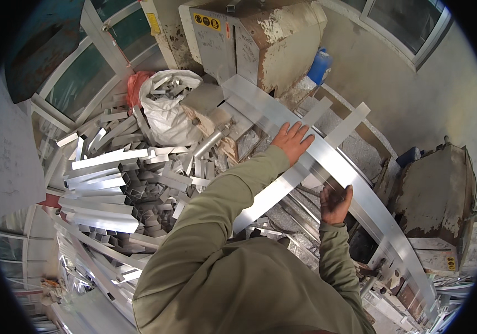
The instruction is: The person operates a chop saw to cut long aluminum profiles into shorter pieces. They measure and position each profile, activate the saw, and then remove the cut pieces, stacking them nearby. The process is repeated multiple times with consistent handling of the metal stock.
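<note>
Olive sleeves fill the lower view. Left hand (292,140) lies spread flat on a long bright aluminium strip (327,161), while the right hand (336,203) curls around the strip's near edge, pinching it. That strip runs from the worn saw (261,39) down across the bench (361,150), over a second flat strip (300,172). It looks like the positioning step: feeding calls for steady pressure and a straight slide. Cut offcuts (116,183), smooth, hollow and sharp-edged, heap at left beside a white sack (166,111).
</note>
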Motion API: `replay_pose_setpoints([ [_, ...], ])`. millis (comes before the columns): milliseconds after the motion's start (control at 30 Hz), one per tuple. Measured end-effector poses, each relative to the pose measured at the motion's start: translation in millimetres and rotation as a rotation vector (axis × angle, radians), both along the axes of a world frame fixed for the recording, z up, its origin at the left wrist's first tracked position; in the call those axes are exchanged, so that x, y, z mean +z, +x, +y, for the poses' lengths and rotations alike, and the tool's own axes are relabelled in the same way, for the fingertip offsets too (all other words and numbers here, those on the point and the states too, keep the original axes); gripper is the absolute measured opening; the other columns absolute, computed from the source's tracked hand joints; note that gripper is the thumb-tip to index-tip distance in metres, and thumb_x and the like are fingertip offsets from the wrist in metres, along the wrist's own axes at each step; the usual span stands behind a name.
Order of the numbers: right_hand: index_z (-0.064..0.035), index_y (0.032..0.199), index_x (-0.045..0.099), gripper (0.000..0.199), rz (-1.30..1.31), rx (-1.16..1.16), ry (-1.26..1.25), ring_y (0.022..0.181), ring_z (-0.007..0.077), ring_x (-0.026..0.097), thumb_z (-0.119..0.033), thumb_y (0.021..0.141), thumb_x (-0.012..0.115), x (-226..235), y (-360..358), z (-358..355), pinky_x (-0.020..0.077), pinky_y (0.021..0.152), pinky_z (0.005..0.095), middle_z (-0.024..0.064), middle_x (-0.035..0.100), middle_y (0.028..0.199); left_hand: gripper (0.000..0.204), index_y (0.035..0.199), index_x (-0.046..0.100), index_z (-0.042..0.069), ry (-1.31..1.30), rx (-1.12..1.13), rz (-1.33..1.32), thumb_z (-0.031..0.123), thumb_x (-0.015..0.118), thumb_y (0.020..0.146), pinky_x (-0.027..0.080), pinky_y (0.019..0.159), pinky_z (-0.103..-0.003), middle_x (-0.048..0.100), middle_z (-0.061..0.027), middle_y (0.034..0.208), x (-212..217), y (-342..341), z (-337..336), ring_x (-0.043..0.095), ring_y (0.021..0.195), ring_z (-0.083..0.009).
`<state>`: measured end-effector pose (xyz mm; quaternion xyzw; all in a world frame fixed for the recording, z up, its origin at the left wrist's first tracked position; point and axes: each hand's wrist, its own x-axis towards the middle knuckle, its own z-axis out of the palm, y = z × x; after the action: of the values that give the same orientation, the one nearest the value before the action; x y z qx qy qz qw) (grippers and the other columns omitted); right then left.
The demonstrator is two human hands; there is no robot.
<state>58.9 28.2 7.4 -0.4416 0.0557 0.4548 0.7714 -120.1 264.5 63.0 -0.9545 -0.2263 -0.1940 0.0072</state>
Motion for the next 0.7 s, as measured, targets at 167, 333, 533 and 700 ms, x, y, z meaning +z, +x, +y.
replay_pose_setpoints([
  [167,-0.0035,0.117,0.075,0.064,0.031,-0.048,0.063,0.098,0.0237,0.068,-0.065,0.101,0.069,2.5,-2.4,5.5,0.0595,0.094,0.0394,0.0089,0.072,0.102,0.066,0.157,0.053,0.012,0.082,0.039,-0.072,0.012,0.068,0.093,0.028,0.129,-0.057,0.048,-0.0231,0.165,-15.9,-13.5,24.6,0.041,0.156,-0.043],
  [333,-0.0058,0.121,0.071,0.066,0.0,-0.005,0.062,0.103,0.0261,0.068,-0.068,0.098,0.072,-12.5,-2.0,10.4,0.058,0.098,0.0426,0.0104,0.071,0.109,0.051,0.149,0.059,0.008,0.154,0.11,-0.129,0.013,0.061,0.098,0.035,0.125,-0.052,0.055,-0.0228,0.159,-27.6,-5.4,41.4,0.049,0.149,-0.0422],
  [533,-0.005,0.136,0.06,0.083,-0.009,-0.02,-0.047,0.11,0.0303,0.067,-0.073,0.091,0.077,-10.3,-3.9,1.9,0.057,0.101,0.0453,0.0158,0.064,0.123,0.055,0.151,0.057,0.008,0.149,0.083,-0.143,0.012,0.063,0.096,0.038,0.124,-0.053,0.055,-0.0228,0.16,-33.6,-6.3,41.8,0.051,0.148,-0.042],
  [700,-0.0021,0.132,0.064,0.066,0.101,0.23,-0.093,0.106,0.0295,0.07,-0.057,0.099,0.076,37.1,-14.7,2.9,0.0574,0.099,0.0448,0.0151,0.072,0.118,0.052,0.148,0.06,0.008,0.161,0.088,-0.175,0.012,0.061,0.096,0.039,0.123,-0.052,0.058,-0.0222,0.157,-32.1,-6.0,41.0,0.052,0.146,-0.0412],
])
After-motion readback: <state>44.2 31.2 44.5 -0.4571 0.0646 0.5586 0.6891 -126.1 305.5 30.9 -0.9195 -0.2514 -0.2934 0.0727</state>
